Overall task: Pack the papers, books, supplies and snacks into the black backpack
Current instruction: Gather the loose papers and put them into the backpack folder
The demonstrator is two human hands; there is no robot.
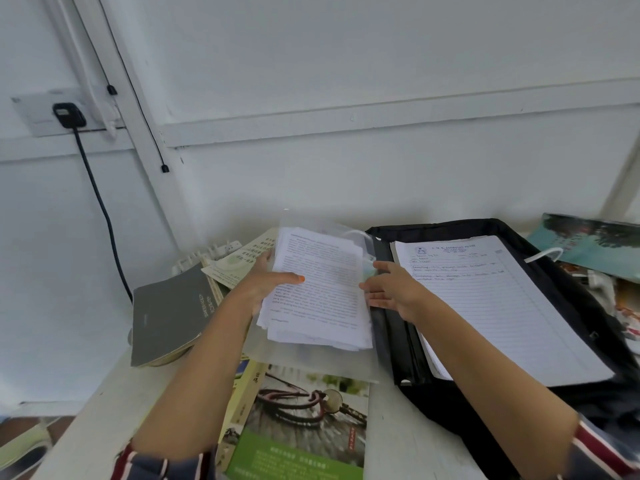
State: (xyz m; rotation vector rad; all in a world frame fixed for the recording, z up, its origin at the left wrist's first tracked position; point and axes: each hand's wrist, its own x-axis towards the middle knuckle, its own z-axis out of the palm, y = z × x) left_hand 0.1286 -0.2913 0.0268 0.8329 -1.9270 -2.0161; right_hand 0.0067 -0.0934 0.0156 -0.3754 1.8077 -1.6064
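A grey book point(173, 313) overhangs the table's point(391, 445) left edge. Just beside it, the left hand point(266, 282) grips the stack of printed papers point(322, 289), thumb on top. The stack's long axis runs away from the person, slightly tilted, over a translucent folder point(311, 362). The right hand point(391, 289) keeps its fingers point(382, 265) straight and spread at the stack's right edge, seemingly touching it. Further right, the black backpack point(485, 410) lies unzipped and flat, with a lined pad point(502, 306) inside.
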